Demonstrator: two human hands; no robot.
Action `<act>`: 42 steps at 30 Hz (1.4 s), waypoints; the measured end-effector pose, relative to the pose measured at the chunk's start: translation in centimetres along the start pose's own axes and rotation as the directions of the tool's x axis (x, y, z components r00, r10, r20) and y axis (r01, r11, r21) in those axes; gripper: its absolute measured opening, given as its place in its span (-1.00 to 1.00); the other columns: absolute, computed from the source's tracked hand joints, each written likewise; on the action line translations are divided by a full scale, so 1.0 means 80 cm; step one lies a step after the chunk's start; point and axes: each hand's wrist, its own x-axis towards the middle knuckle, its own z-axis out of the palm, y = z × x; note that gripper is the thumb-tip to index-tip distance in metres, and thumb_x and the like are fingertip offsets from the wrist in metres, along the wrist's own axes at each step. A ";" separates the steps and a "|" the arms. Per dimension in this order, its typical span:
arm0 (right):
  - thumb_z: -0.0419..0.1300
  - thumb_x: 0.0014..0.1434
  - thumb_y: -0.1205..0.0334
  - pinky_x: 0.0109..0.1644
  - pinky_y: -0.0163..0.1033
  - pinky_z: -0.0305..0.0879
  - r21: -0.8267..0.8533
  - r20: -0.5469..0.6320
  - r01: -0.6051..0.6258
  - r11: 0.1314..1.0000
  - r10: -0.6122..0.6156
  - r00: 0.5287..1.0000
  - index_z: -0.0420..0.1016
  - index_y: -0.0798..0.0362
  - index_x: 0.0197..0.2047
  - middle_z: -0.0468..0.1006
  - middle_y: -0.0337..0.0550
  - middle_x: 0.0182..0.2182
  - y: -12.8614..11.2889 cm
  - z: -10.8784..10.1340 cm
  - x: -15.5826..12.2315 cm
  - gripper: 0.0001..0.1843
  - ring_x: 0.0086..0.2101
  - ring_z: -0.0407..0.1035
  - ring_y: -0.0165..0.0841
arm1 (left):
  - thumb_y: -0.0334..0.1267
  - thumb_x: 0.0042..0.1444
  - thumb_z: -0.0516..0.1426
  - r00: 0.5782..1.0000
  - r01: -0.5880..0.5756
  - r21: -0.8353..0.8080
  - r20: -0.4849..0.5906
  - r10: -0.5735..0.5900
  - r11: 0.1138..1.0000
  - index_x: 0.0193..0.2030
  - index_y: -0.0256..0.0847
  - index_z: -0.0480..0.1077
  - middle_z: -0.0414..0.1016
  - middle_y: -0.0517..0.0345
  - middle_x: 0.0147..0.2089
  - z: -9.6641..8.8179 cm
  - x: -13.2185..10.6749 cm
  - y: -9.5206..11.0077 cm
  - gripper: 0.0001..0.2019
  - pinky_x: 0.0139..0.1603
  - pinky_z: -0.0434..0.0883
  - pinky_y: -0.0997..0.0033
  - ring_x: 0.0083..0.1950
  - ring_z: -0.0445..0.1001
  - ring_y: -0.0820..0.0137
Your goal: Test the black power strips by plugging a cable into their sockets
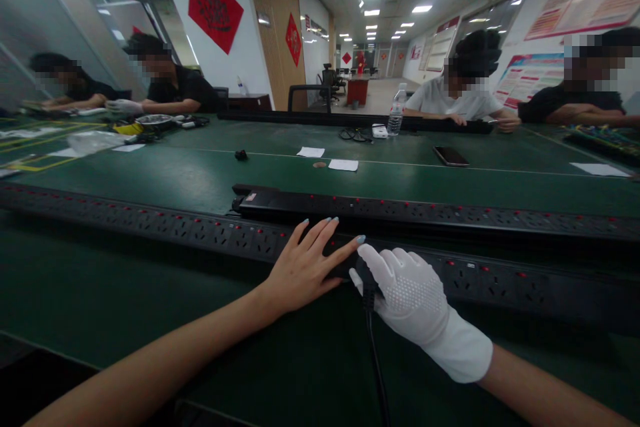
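A long black power strip [165, 225] with a row of sockets and small red switches lies across the green table in front of me. My left hand [305, 267], bare with pale blue nails, rests on the strip with its fingers spread. Just right of it, my right hand [415, 290] wears a white dotted glove and grips a black power plug [369, 287] against the strip. From the plug a black cord [376, 360] runs down toward me. The plug's front and the socket under it are hidden by the glove.
Behind lies a second black power strip [425, 210]. Farther back are paper slips [343, 165], a small black part [241, 155], a phone [451, 156], a water bottle [397, 110] and a coiled black cable [356, 135]. Several people sit along the far side of the green table [180, 167].
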 end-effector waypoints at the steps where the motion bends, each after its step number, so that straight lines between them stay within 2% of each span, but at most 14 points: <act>1: 0.01 0.16 0.15 -0.39 -0.25 -0.10 0.001 0.000 0.001 1.000 -0.001 1.000 0.32 0.14 -0.07 0.37 -0.19 -0.49 0.000 0.000 0.000 -0.67 -0.47 0.18 -0.39 | -0.01 0.02 0.11 1.000 -0.002 0.002 -0.003 0.002 1.000 0.27 0.03 -0.08 0.05 -0.06 0.25 0.000 0.000 0.000 -0.31 0.16 0.04 0.03 0.23 0.07 0.10; 35: 0.02 0.15 0.13 -0.41 -0.25 -0.14 -0.024 -0.025 -0.008 1.000 0.007 1.000 0.32 0.12 -0.08 0.37 -0.21 -0.51 -0.001 0.000 0.001 -0.68 -0.50 0.14 -0.38 | -0.02 0.02 0.11 1.000 0.019 -0.057 0.025 -0.017 0.998 0.27 0.05 -0.09 0.08 -0.07 0.22 -0.001 0.001 -0.001 -0.31 0.15 0.03 0.02 0.22 0.08 0.11; 42: -0.01 0.17 0.09 -0.41 -0.26 -0.16 -0.050 0.032 0.005 0.999 -0.003 0.999 0.36 0.04 -0.13 0.37 -0.23 -0.51 0.001 -0.004 0.006 -0.71 -0.50 0.14 -0.40 | 0.02 0.02 0.10 1.000 0.004 -0.016 0.017 -0.004 1.000 0.28 0.06 -0.15 -0.08 -0.07 0.30 0.001 0.000 -0.001 -0.28 0.17 -0.03 -0.05 0.28 -0.05 0.08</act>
